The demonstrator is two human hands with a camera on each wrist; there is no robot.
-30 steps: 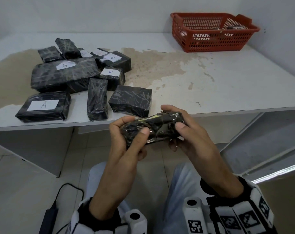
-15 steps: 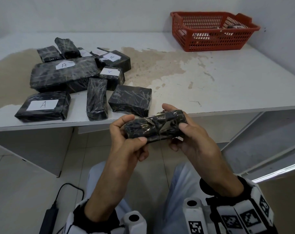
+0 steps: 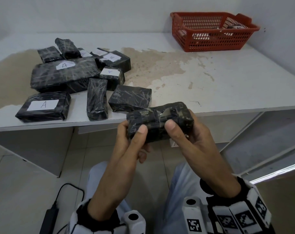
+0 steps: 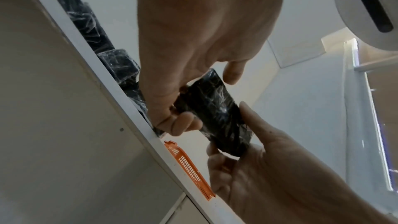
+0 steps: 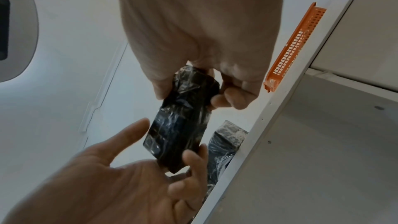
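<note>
Table: A white table [image 3: 227, 85] with a wide brown stain filled the upper half of the head view.
Pile: Black film-wrapped parcels [image 3: 64, 75] lay bunched on its left part. Several bore white labels, some marked A.
Basket: A red mesh basket [image 3: 210, 39] stood at the far right corner, well apart from the pile.
Held parcel: One small black parcel [image 3: 160, 122], taped across its middle, was held roughly level in the air just in front of the table's near edge, above the person's lap.
Handling: It looked light and firm, a stiff block under glossy, crinkled film that might slip. The two short ends seemed the surest places to take hold.
Left hand: The left hand [image 3: 131, 142] gripped the parcel's left end, fingers curled behind it.
Right hand: The right hand [image 3: 190, 142] gripped the right end, fingers wrapped around the back.
Thumbs: The left thumb [image 3: 142, 130] and right thumb [image 3: 172, 125] pressed on the near face, close together on either side of the tape band.
</note>
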